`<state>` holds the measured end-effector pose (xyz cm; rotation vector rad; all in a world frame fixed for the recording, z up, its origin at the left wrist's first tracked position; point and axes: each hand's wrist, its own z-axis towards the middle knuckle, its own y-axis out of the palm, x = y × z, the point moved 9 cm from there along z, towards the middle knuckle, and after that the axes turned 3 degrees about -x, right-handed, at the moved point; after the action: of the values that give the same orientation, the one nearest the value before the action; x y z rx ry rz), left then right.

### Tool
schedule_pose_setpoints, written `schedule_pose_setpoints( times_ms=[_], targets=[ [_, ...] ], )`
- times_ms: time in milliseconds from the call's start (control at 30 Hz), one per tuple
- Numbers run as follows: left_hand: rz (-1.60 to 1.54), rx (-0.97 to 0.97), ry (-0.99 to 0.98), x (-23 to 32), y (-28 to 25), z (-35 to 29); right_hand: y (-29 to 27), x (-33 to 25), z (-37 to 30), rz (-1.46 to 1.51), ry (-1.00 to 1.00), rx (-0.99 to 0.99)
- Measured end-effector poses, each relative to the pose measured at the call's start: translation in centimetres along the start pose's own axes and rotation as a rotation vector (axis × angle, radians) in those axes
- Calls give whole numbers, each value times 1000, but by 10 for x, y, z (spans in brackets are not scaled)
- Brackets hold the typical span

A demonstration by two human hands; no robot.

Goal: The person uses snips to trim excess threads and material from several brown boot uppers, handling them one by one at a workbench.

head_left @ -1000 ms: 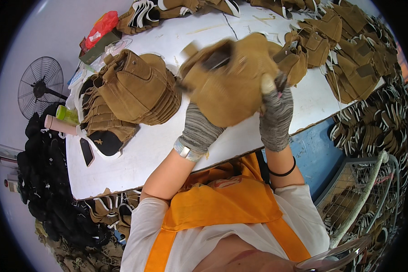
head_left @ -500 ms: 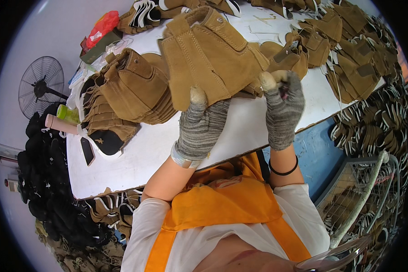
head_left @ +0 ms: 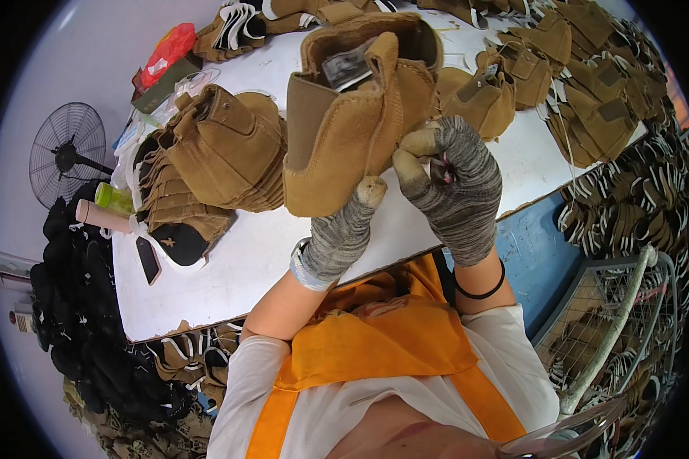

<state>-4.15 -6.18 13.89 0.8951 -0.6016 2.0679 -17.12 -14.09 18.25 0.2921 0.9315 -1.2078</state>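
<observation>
A tan suede boot upper (head_left: 341,145) is raised above the white table, its opening tipped up so that the inside and a pale label show. My left hand (head_left: 341,237), in a grey knit glove with light fingertips, is closed on its lower edge, thumb in front and the other fingers hidden behind. Close by the upper's right side, my gloved right hand (head_left: 461,187) has thumb and forefinger curled toward a seam. Something small, dark and pinkish shows inside its curled fingers, too covered to name. Left of the held piece lies a stack of similar uppers (head_left: 226,149).
More uppers (head_left: 478,96) cover the table's far and right sides. The white table (head_left: 199,298) also bears a phone (head_left: 148,260), a pink bottle (head_left: 103,216) and a green box (head_left: 164,84) with a red bag. A wire cart (head_left: 589,314) stands at right, a fan (head_left: 66,157) at left.
The boot upper has been turned from its flat stitched side to show its opening and another side. My right hand has moved left and closer to the seam, its fingers more curled.
</observation>
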Motion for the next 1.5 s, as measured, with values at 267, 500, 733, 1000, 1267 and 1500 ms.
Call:
schedule_pose_setpoints(
  times_ms=[267,500,733,1000,1267,1500],
  targets=[
    [-27,-139,-225,-30,-1,2,-1,8,-6,135,-43,34],
    [-928,-77,-416,-15,17,13,1,24,-15,272,16,-19],
    [-990,35,-472,-17,14,18,33,10,-24,177,-176,-282],
    [-1213,72,-416,-24,8,21,19,42,-30,505,137,-140],
    [-1139,-18,-380,-13,10,23,47,48,-43,148,116,-141],
    [-791,-68,-373,-3,8,14,45,38,-38,169,106,-94]
  ],
)
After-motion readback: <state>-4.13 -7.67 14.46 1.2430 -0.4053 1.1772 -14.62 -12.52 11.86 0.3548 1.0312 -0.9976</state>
